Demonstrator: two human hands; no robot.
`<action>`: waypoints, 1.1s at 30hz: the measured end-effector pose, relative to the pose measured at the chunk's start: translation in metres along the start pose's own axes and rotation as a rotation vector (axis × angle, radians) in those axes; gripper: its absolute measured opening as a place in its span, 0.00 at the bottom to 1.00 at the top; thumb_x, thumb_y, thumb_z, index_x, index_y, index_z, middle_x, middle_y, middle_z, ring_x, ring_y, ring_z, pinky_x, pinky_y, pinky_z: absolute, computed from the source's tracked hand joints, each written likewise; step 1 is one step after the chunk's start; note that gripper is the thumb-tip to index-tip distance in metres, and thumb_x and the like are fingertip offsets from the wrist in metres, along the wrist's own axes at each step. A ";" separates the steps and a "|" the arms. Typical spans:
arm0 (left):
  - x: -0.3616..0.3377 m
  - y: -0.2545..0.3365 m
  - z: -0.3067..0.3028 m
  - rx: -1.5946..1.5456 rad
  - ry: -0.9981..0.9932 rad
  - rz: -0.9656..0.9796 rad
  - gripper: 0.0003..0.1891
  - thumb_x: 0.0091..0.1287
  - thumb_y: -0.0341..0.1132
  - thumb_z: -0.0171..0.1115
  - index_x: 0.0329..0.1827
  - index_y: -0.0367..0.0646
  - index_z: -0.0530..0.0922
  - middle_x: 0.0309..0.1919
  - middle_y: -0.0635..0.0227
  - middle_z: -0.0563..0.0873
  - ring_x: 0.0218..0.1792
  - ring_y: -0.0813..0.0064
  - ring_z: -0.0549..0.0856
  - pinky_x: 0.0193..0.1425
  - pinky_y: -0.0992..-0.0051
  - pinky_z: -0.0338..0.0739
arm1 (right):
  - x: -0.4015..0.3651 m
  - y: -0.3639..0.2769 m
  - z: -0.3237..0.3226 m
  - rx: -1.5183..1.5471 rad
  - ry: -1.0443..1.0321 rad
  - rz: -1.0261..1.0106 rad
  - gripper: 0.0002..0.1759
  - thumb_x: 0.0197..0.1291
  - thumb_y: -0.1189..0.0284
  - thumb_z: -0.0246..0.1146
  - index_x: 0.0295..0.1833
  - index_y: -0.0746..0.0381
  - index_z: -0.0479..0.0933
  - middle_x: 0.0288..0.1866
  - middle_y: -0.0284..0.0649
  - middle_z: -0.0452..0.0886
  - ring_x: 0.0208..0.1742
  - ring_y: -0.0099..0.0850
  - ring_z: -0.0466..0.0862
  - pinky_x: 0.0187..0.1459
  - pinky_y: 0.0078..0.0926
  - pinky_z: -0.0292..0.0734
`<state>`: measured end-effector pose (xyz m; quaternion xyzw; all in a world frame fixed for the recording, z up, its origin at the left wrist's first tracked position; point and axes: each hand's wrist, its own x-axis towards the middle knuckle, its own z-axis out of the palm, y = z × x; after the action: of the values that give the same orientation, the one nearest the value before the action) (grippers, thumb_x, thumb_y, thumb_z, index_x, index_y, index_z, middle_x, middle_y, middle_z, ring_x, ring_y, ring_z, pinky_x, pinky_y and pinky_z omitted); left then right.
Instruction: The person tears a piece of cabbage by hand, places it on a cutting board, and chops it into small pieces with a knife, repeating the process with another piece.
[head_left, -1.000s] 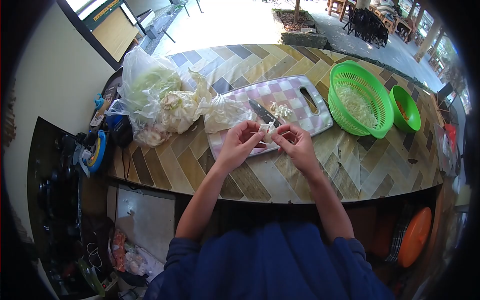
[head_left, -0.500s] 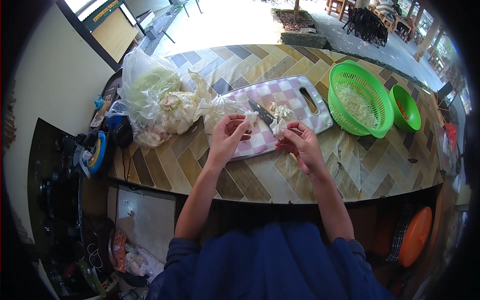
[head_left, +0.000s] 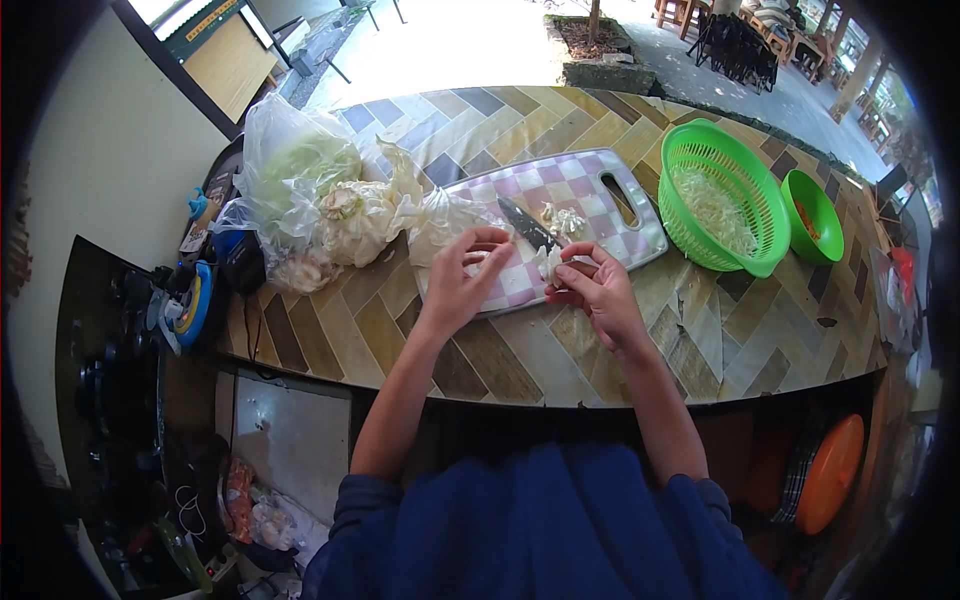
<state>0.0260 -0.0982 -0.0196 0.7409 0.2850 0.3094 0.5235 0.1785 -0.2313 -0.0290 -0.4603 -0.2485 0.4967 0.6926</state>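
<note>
Over near edge of cutting board, on table: right hand pinches pale vegetable piece; left hand apart, to piece's left, fingers curled, grip unclear; knife beyond, slanting between hands.

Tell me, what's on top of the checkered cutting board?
A knife and pale cabbage bits lie on the board. The left hand covers its near corner, so anything under there is hidden.
</note>
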 end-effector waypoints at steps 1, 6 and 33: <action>-0.003 0.004 0.007 -0.047 -0.080 0.012 0.13 0.65 0.34 0.66 0.48 0.35 0.79 0.42 0.64 0.86 0.44 0.76 0.85 0.51 0.75 0.78 | -0.001 0.000 0.003 -0.017 -0.002 -0.004 0.11 0.64 0.78 0.62 0.50 0.64 0.71 0.38 0.40 0.83 0.38 0.27 0.84 0.40 0.26 0.84; -0.005 -0.004 0.020 -0.367 -0.268 -0.101 0.10 0.65 0.28 0.65 0.44 0.36 0.74 0.39 0.67 0.84 0.43 0.80 0.84 0.47 0.81 0.79 | -0.004 0.002 0.000 -0.230 -0.027 -0.091 0.10 0.64 0.77 0.62 0.49 0.64 0.72 0.40 0.39 0.82 0.41 0.23 0.82 0.42 0.23 0.81; 0.006 -0.015 -0.009 -0.050 0.132 -0.010 0.11 0.66 0.30 0.64 0.47 0.34 0.77 0.36 0.64 0.86 0.39 0.78 0.86 0.39 0.78 0.82 | -0.025 -0.014 0.002 -0.858 0.147 -0.298 0.10 0.62 0.74 0.63 0.47 0.67 0.80 0.36 0.39 0.84 0.32 0.22 0.80 0.32 0.21 0.76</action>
<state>0.0218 -0.0842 -0.0307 0.7041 0.3147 0.3623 0.5233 0.1737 -0.2549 -0.0133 -0.6986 -0.4455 0.2100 0.5190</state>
